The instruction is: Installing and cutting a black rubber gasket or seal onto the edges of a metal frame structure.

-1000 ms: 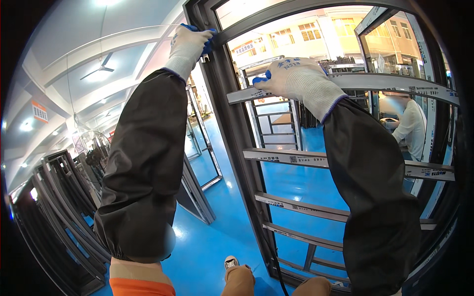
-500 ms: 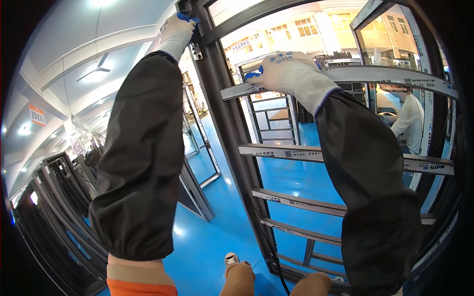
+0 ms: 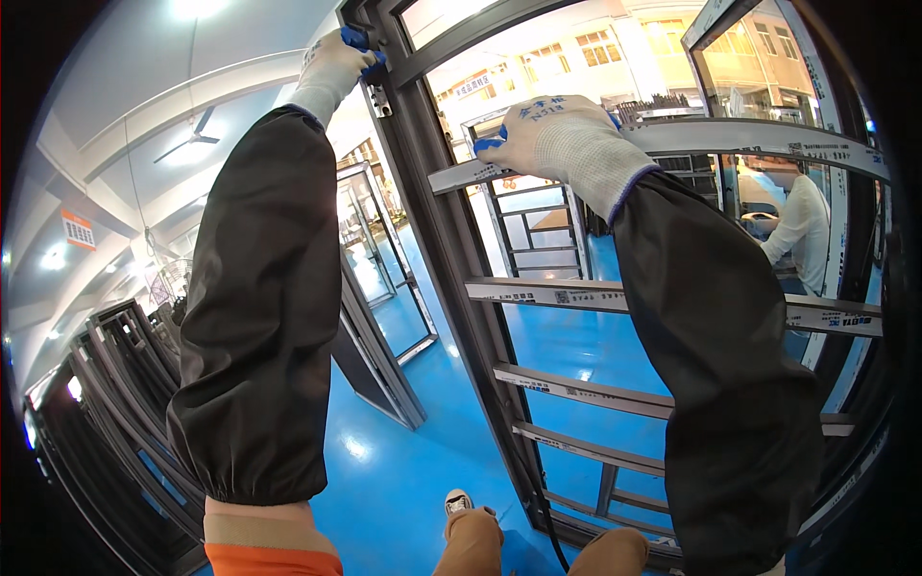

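A tall dark metal frame [image 3: 437,211] stands tilted in front of me, with several grey crossbars on its right side. My left hand [image 3: 333,69], in a white glove with blue fingertips, is raised to the frame's upper left edge. Its fingers are curled there; what lies between them, if anything, is hidden. Just below it, a small silver metal fitting [image 3: 381,102] sits on the frame's edge. My right hand [image 3: 552,139], gloved alike, rests over the top crossbar [image 3: 759,142] with its fingers bent around it. Black sleeve covers hide both forearms.
Dark frames [image 3: 125,403] stand in a row at the left. Another frame [image 3: 379,336] leans just behind, over the blue floor [image 3: 384,480]. Through the crossbars, a person in white [image 3: 802,226] shows at the right. A dark cord [image 3: 552,533] hangs by my feet.
My left hand has shifted slightly down and left at the frame's edge, its blue fingertips now more bent. The right hand keeps its place on the top crossbar.
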The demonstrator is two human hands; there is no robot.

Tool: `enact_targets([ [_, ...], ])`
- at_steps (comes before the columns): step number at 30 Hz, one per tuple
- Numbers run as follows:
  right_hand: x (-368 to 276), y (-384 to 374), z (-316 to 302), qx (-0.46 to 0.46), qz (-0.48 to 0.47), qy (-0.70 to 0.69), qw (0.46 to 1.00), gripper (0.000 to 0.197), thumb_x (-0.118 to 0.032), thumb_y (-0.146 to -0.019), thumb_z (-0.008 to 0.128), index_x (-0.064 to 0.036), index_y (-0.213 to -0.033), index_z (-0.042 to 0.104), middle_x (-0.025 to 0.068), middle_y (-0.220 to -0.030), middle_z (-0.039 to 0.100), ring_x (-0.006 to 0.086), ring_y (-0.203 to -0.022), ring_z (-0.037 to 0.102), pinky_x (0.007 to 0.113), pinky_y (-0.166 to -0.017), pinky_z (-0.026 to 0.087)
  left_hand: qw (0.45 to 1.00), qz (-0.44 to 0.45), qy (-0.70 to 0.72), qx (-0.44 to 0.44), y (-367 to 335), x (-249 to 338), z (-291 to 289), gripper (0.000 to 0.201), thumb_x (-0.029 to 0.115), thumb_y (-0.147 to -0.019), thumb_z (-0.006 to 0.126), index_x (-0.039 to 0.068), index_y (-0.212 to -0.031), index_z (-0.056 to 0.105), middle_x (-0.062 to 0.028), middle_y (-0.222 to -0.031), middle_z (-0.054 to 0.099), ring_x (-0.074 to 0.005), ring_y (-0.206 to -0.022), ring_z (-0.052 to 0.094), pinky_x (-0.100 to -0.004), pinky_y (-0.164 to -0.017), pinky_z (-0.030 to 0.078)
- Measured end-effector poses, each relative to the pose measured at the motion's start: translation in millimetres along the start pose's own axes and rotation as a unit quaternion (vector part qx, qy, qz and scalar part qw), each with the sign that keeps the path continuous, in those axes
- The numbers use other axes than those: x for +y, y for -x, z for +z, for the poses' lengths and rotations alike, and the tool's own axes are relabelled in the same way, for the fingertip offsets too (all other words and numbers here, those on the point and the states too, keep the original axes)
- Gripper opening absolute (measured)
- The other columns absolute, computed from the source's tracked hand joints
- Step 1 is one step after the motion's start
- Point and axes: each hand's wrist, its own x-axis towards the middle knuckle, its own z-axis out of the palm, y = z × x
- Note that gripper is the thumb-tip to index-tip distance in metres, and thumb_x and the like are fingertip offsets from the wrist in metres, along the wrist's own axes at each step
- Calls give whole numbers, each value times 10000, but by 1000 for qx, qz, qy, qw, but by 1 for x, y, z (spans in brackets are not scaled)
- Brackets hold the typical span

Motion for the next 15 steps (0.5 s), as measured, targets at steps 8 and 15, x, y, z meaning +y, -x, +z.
enact_targets([
  [8,0,0,-1,-13,10,-15,1000,569,-549,-892,433,-113,-1222,590,110,-1206,604,248,-1132,574,395,-958,437,999,3,12,-50,19,15,-9,492,283,-705,744,78,-1123,585,-147,-1007,657,-262,-946,623,-357,-853,465],
  [15,9,-6,6,71,-127,-90,985,470,-460,-835,477,-61,-953,694,144,-967,675,282,-957,632,388,-862,458,898,-61,334,-280,-5,-55,6,314,341,-864,625,27,-862,621,-50,-624,602,-129,-473,546,-281,-411,416],
])
